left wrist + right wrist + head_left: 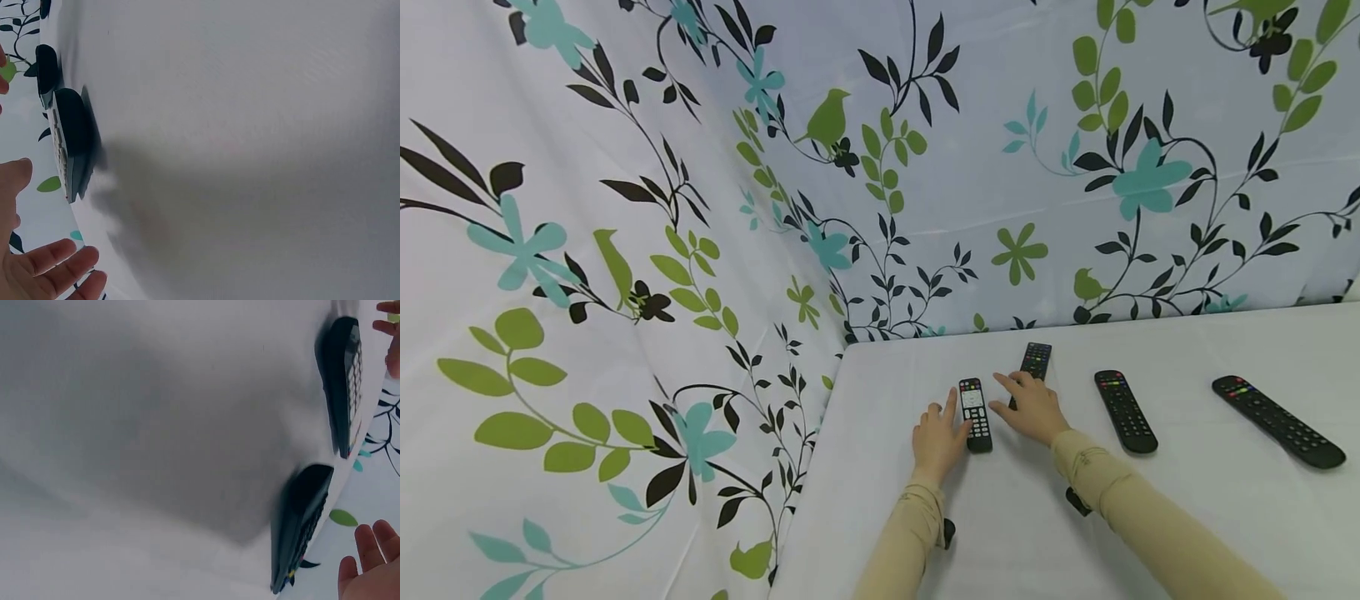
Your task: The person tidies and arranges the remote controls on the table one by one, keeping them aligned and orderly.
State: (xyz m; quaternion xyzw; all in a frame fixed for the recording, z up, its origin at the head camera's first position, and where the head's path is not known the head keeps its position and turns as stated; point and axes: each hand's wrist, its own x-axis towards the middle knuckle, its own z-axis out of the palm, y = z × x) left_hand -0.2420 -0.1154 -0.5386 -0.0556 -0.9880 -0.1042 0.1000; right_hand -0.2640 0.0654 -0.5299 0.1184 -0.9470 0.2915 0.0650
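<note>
A black remote control with pale buttons (976,417) lies upright on the white table. Close along its left side is my left hand (936,440), fingers spread and thumb by the remote's lower right edge in the head view; whether it touches cannot be told. My right hand (1033,408) hovers with loosely spread fingers over the near end of a second black remote (1037,358), hiding part of it. In the left wrist view the fingers (62,269) look apart and hold nothing. The right wrist view shows relaxed fingers (370,547) without anything between them.
Two more black remotes lie farther right: one slightly slanted (1126,412), another more diagonal (1277,421). The white table (1187,517) meets a curtain (970,167) with leaves, flowers and birds at the back and left. Dark wrist devices show under both sleeves.
</note>
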